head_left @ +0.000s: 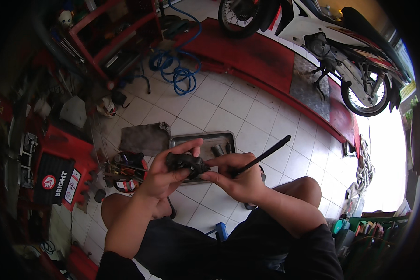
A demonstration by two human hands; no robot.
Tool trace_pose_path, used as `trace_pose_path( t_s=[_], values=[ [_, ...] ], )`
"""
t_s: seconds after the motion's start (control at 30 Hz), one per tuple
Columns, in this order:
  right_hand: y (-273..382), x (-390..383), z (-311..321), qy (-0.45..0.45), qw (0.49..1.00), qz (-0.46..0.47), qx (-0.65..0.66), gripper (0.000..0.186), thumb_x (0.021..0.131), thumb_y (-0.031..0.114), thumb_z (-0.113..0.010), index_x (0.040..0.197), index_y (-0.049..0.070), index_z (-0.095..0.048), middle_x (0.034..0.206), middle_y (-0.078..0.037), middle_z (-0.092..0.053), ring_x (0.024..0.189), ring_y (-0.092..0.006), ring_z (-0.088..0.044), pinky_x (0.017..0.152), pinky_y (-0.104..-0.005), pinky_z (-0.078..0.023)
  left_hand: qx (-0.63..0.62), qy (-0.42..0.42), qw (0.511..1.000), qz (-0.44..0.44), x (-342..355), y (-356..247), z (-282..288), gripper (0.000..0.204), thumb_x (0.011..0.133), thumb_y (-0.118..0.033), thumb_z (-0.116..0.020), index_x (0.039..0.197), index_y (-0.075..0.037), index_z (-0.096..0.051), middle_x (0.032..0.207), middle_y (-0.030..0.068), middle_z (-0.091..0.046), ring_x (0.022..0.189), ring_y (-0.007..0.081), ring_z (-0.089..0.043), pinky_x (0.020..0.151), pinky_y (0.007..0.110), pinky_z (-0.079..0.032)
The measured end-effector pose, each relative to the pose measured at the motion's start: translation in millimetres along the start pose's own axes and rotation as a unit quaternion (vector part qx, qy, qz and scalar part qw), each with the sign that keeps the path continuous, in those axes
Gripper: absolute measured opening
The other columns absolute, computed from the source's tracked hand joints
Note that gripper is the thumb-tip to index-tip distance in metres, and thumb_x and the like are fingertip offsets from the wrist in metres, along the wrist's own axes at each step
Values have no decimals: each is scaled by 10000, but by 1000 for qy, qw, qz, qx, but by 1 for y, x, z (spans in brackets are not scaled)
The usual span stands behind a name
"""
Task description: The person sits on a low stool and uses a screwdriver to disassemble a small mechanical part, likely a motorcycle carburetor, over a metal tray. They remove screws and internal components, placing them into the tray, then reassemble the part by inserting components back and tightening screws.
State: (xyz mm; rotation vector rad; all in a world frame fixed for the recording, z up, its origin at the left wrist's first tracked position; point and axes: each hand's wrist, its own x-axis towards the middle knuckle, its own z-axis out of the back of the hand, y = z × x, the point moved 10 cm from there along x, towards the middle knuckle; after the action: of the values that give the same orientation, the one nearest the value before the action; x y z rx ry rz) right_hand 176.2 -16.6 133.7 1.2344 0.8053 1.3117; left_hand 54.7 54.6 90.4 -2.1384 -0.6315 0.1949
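Note:
My left hand (163, 175) grips a dark metal part (186, 163), rounded and lumpy like a small brake caliper, held up in front of me. The thumb and fingertips of my right hand (238, 175) pinch the right end of that part. Tucked in the same right hand is a long black screwdriver (268, 153), its pointed tip sticking out up and to the right. Below the hands, on the floor, a metal tray (203, 137) holds a grey cylindrical piece (217, 150) and other dark small parts. My hands hide the near part of the tray.
A grey cloth (144, 139) lies left of the tray, near several tools (126, 170). A red tool cabinet (81, 161) stands at left. Coiled blue hose (184, 81) lies ahead. A motorcycle (331, 51) stands on a red lift platform (252, 58). A crate (373, 238) sits at right.

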Motion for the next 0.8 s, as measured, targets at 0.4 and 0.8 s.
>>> trace_pose_path(
  t_s=[0.4,0.8],
  values=[
    [-8,-13,5,-1,998,-66,0,183,820,101,-833,949,-1,-752,511,-3,-491,459,-77,-422,462,-273,-339,136,26,990,-25,-1,0,-12,675,877,-34,-700,1494,23,-432,1217,76,-498,1210,231,-578,1035,349,-452],
    [44,-1,14,-101,973,161,-133,305,711,121,-861,985,60,-740,584,1,-543,465,-104,-521,460,-258,-439,-166,31,984,57,13,34,-12,832,914,-194,-669,1581,-24,-202,1463,170,-431,1366,284,-467,1140,436,-391]
  ],
)
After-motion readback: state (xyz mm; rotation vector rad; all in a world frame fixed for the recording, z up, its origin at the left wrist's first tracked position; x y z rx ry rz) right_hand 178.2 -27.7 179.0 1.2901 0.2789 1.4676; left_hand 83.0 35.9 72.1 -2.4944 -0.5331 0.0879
